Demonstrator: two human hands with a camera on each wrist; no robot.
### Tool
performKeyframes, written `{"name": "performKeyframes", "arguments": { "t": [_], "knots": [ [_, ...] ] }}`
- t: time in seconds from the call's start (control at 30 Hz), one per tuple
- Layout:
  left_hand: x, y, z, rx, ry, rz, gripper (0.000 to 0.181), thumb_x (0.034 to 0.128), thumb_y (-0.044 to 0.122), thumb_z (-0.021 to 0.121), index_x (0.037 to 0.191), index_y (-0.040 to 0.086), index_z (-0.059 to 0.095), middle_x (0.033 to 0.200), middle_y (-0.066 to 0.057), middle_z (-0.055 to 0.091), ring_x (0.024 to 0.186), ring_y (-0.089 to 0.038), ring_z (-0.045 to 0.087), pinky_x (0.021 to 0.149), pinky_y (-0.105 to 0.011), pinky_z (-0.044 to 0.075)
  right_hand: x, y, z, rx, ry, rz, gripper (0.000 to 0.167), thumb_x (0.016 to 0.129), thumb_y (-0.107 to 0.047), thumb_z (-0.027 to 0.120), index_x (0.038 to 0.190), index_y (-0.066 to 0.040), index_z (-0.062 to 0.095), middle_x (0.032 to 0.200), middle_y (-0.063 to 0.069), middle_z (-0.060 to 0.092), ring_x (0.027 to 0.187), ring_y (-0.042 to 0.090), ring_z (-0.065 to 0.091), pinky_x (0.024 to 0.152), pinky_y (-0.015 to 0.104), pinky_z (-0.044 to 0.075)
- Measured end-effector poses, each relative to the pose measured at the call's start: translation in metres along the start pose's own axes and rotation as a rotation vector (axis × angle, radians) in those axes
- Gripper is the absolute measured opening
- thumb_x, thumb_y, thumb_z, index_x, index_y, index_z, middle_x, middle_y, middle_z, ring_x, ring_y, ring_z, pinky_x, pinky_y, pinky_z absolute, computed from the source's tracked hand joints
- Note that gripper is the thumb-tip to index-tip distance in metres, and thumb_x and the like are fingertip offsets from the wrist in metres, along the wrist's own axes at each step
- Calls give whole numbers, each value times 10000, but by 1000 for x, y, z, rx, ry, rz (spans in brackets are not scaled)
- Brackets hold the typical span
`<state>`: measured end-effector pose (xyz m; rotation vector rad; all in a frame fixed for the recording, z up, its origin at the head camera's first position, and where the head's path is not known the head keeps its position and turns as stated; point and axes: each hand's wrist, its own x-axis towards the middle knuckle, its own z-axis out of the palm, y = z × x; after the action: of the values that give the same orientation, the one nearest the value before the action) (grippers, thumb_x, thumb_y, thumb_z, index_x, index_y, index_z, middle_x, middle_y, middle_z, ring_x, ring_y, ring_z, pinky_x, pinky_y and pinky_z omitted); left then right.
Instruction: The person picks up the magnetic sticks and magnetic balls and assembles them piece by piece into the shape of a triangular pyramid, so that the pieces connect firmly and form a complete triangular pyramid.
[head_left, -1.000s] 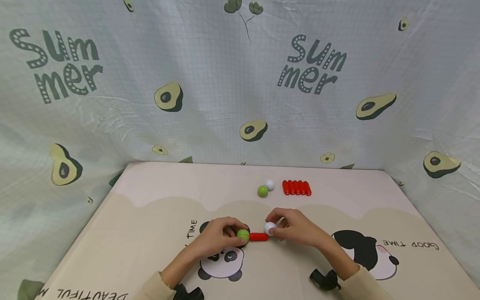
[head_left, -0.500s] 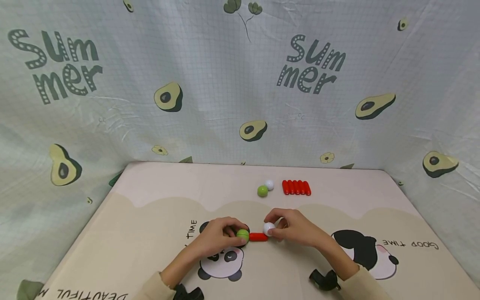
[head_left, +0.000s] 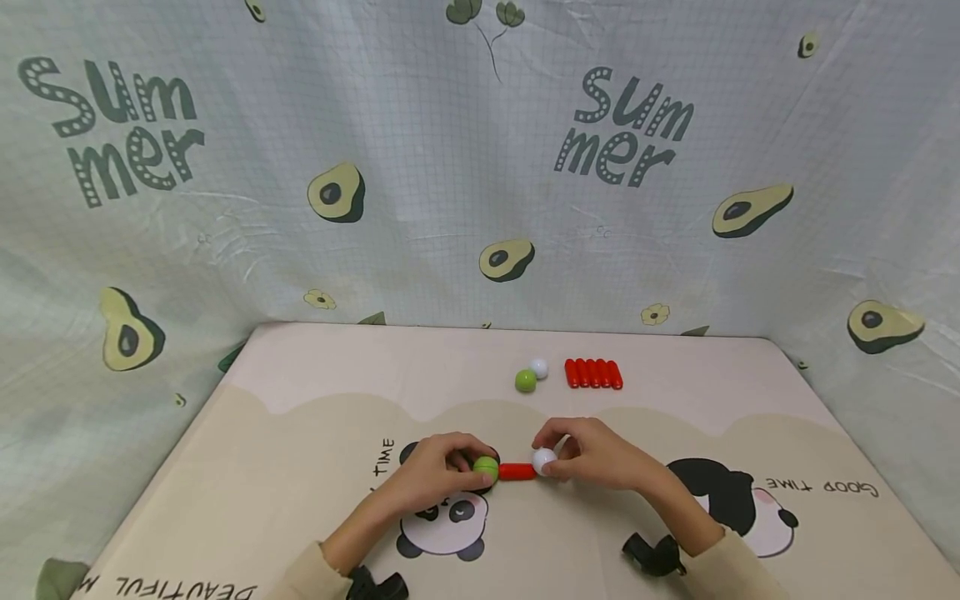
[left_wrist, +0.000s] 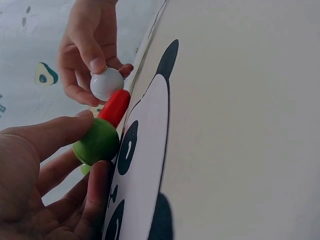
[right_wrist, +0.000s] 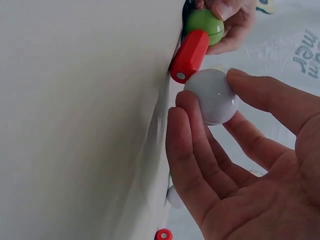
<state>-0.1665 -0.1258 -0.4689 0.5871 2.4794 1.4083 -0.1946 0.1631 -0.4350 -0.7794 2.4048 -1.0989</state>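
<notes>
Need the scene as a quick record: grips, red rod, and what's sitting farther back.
Left grip: holds green ball
Right grip: pinches white ball
Between grips: red rod
Rod's left end: appears to touch the held green ball
Rod's right end: close to the held white ball; contact unclear
Farther back: another green ball, another white ball, five red rods in a row

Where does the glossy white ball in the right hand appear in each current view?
Head: glossy white ball in the right hand, below centre, slightly right.
Left wrist: same ball, upper left.
Right wrist: same ball, upper half, right of centre.
Shared landmark: the short red rod beside it.
</notes>
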Motion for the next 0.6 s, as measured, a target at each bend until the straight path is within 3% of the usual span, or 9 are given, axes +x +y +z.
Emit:
{"name": "performKeyframes", "arguments": {
  "t": [0.27,0.6],
  "knots": [
    [0,1,-1,-13,0,-13,267,907,328,790,1146,211,772,962,52,719,826,-109,632,719,-228,490,-1,3,-4,4,-44,-12,215,933,-173,753,1129,-109,691,1046,57,689,782,136,641,704,247,568],
    [0,0,-1,-18,-4,-20,260,911,339,780,1147,228,769,982,48,721,849,-122,640,730,-230,496,-1,3,-3,-12,-39,-6,241,929,-166,755,1151,-98,690,1064,65,695,802,154,628,714,238,554]
  ]
}}
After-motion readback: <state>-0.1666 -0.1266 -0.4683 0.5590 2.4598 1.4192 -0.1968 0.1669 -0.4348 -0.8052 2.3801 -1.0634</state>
